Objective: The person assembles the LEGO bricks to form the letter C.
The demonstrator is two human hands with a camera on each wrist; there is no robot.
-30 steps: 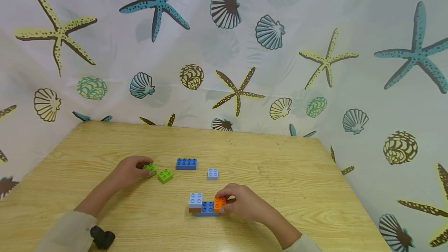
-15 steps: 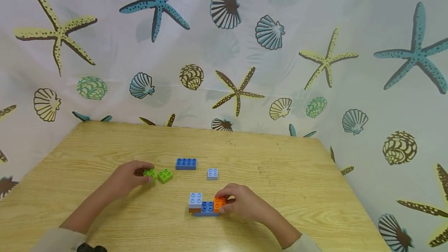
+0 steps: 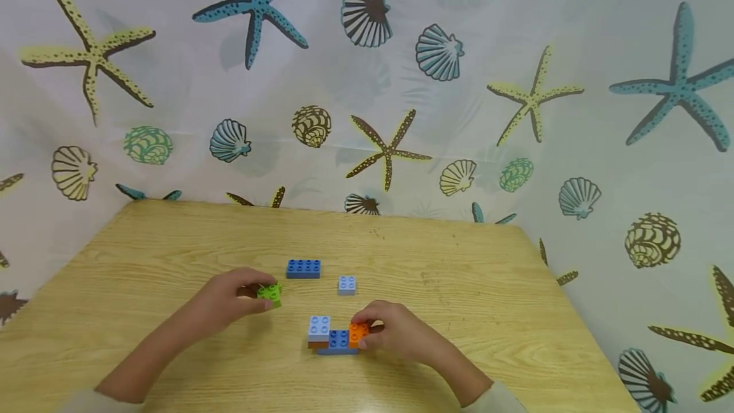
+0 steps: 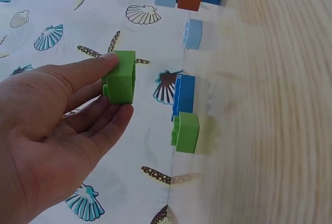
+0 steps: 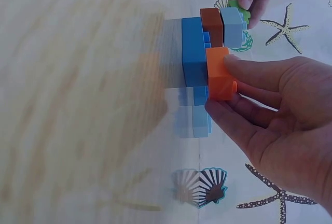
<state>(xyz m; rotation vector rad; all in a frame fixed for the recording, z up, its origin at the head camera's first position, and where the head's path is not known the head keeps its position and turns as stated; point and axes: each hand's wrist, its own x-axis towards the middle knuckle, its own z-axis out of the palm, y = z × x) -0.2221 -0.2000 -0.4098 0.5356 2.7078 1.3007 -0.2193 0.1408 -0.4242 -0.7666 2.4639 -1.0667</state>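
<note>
My left hand point(image 3: 232, 298) pinches a green toy brick point(image 4: 121, 76) between thumb and fingers, raised off the table. A second green brick point(image 4: 187, 133) rests on the tabletop; in the head view the held brick mostly covers it. My right hand point(image 3: 395, 330) grips an orange brick point(image 5: 220, 73) at the right end of a long blue brick point(image 3: 339, 340). At that blue brick's left end sits a brown brick point(image 5: 210, 24), topped by a light blue brick point(image 3: 319, 327). Between the two ends, blue studs show.
Farther back on the wooden table point(image 3: 459, 285) lie another long blue brick point(image 3: 304, 269) and a loose light blue brick point(image 3: 346, 285). A white curtain point(image 3: 321, 171) printed with shells and starfish stands behind the table and along its sides.
My left hand has lifted its green brick and carried it right, over the second green brick. My right hand has stayed on the orange brick.
</note>
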